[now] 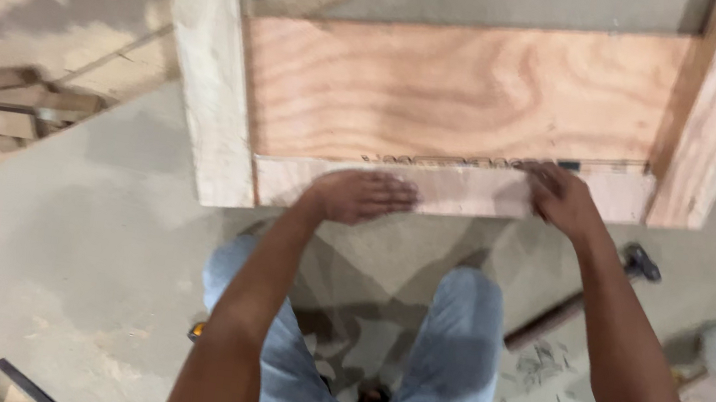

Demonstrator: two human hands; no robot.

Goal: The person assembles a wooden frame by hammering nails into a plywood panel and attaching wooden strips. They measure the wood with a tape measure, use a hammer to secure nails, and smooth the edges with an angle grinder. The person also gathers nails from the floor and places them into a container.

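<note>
Both arms reach forward over the knees. The left hand [360,196] lies flat, fingers spread, on the near rail [461,190] of a wooden frame [209,71] on the floor. The right hand [561,198] presses the rail's far edge, fingers bent, beside the plywood panel [465,91].

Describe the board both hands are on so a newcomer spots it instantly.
Find the plywood panel lying on the floor, framed by pale boards. The near rail runs along its closest edge, under the left hand and right hand. Unlike the side boards, it lies crosswise.
</note>
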